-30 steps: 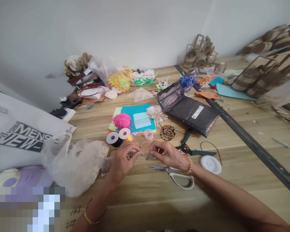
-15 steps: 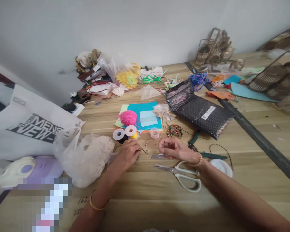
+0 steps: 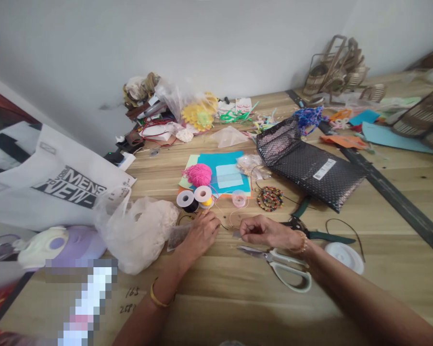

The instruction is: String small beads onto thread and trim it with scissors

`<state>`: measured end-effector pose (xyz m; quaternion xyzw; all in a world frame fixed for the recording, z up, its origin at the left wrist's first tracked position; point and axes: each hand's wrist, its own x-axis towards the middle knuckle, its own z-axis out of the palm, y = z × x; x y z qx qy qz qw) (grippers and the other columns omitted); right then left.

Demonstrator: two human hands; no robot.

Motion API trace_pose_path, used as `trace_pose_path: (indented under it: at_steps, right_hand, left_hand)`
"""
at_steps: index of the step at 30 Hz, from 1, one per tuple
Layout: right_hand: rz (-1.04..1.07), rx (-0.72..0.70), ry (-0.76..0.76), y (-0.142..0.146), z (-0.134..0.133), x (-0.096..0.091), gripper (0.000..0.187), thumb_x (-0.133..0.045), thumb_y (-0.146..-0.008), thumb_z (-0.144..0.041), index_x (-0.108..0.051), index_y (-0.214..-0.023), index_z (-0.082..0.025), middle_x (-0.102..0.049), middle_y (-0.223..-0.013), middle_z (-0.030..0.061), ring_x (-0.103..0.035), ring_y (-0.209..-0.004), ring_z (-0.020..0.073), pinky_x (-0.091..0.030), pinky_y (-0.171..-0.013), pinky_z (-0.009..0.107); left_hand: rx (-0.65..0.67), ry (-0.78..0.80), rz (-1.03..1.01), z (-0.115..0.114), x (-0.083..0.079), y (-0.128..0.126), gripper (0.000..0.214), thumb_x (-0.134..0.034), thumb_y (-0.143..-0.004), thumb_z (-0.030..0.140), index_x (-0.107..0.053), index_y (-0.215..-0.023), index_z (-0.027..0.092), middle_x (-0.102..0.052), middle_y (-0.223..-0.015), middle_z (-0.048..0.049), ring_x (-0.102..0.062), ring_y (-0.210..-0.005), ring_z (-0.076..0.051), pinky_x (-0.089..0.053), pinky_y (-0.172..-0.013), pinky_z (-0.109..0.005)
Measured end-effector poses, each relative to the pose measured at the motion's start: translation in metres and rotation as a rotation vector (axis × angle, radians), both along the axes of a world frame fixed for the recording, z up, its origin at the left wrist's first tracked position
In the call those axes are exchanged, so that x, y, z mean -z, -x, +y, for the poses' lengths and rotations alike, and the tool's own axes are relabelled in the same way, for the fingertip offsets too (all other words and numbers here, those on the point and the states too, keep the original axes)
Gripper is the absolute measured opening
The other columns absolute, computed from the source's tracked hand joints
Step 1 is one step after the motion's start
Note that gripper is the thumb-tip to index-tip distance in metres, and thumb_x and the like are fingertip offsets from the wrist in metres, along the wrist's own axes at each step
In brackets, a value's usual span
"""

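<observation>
My left hand [image 3: 203, 231] rests low over the table with its fingers bent together and pointing down; whatever lies under them is hidden. My right hand [image 3: 260, 230] is closed in a pinch beside it, and anything between the fingertips is too fine to make out. Just ahead are a black thread spool [image 3: 188, 202], a white-flanged spool with yellow thread [image 3: 204, 196] and a small clear spool [image 3: 238, 198] with thin cord trailing off it. Scissors with pale handles [image 3: 292, 276] lie below my right hand. A coil of colourful beads [image 3: 270, 198] sits beyond it.
Green-handled pliers [image 3: 328, 236] and a white spool [image 3: 344, 257] lie right. Behind are pink yarn [image 3: 199, 174], blue sheets [image 3: 220, 159] and a black bubble mailer [image 3: 313, 166]. A plastic bag [image 3: 140, 235] and a white shopping bag [image 3: 72, 178] stand left.
The view has shifted, so the tabletop appears farther right. My left hand has turned more palm-down and covers the small green beads that showed under it. My right hand stays pinched.
</observation>
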<state>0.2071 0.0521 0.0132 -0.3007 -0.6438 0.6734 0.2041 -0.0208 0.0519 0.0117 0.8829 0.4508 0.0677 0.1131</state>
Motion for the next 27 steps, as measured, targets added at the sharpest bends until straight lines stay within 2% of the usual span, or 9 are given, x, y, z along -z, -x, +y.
trace_pose_path:
  at_steps: [6,12,18,20,23,25,27]
  right_hand:
    - [0.006,0.068,-0.058,0.011,-0.004,-0.002,0.028,-0.059,-0.082,-0.041,-0.054,-0.072,-0.015,-0.043,-0.059,-0.0045,-0.034,-0.052,0.0077,-0.027,-0.048,0.021]
    - [-0.016,0.107,-0.065,0.014,-0.005,0.005,0.029,-0.060,-0.081,-0.042,-0.053,-0.071,-0.015,-0.041,-0.059,-0.0051,-0.033,-0.051,0.0075,-0.028,-0.048,0.021]
    - [-0.020,0.207,-0.099,0.018,-0.008,0.011,0.033,-0.059,-0.081,-0.046,-0.056,-0.073,-0.014,-0.049,-0.065,-0.0018,-0.039,-0.058,0.0095,-0.032,-0.055,0.022]
    - [-0.010,0.269,-0.102,0.021,-0.010,0.011,0.035,-0.060,-0.080,-0.048,-0.056,-0.073,-0.014,-0.050,-0.065,-0.0013,-0.041,-0.060,0.0102,-0.034,-0.057,0.023]
    - [0.000,0.364,-0.107,0.025,-0.013,0.009,0.035,-0.059,-0.081,-0.048,-0.056,-0.074,-0.014,-0.050,-0.065,-0.0016,-0.042,-0.060,0.0101,-0.036,-0.058,0.023]
    - [0.009,0.421,-0.117,0.028,-0.016,0.007,0.034,-0.060,-0.081,-0.047,-0.056,-0.075,-0.014,-0.051,-0.066,-0.0011,-0.043,-0.060,0.0101,-0.037,-0.057,0.023]
    - [0.034,0.472,-0.109,0.031,-0.019,0.006,0.034,-0.061,-0.080,-0.048,-0.055,-0.074,-0.015,-0.052,-0.066,-0.0005,-0.044,-0.059,0.0103,-0.038,-0.056,0.023]
  left_hand:
    - [0.011,-0.013,0.019,-0.001,0.001,-0.001,0.020,-0.046,-0.088,0.015,-0.064,-0.080,0.016,-0.059,-0.087,-0.0076,-0.052,-0.089,-0.023,-0.041,-0.088,-0.039]
    - [0.018,-0.007,0.025,-0.002,0.001,0.001,0.018,-0.047,-0.087,0.015,-0.064,-0.082,0.016,-0.059,-0.088,-0.0083,-0.052,-0.090,-0.024,-0.041,-0.087,-0.041]
    - [0.011,-0.012,-0.009,-0.003,0.004,0.001,0.022,-0.043,-0.089,0.014,-0.064,-0.080,0.015,-0.058,-0.085,-0.0075,-0.052,-0.086,-0.022,-0.043,-0.084,-0.038]
    - [-0.023,-0.011,-0.107,-0.003,0.004,-0.002,0.022,-0.045,-0.088,0.013,-0.064,-0.077,0.016,-0.058,-0.085,-0.0079,-0.051,-0.088,-0.022,-0.043,-0.084,-0.038]
    - [-0.137,0.022,-0.415,-0.006,0.000,-0.007,0.015,-0.054,-0.084,0.014,-0.065,-0.074,0.017,-0.060,-0.085,-0.0075,-0.052,-0.091,-0.022,-0.043,-0.084,-0.037]
    - [-0.239,0.169,-0.670,-0.008,-0.002,-0.011,0.009,-0.061,-0.079,0.017,-0.066,-0.073,0.016,-0.062,-0.081,-0.0060,-0.055,-0.085,-0.020,-0.044,-0.080,-0.034]
    - [-0.353,0.450,-0.910,-0.010,-0.003,-0.015,0.007,-0.065,-0.076,0.022,-0.067,-0.074,0.016,-0.065,-0.075,-0.0040,-0.057,-0.074,-0.017,-0.044,-0.072,-0.031]
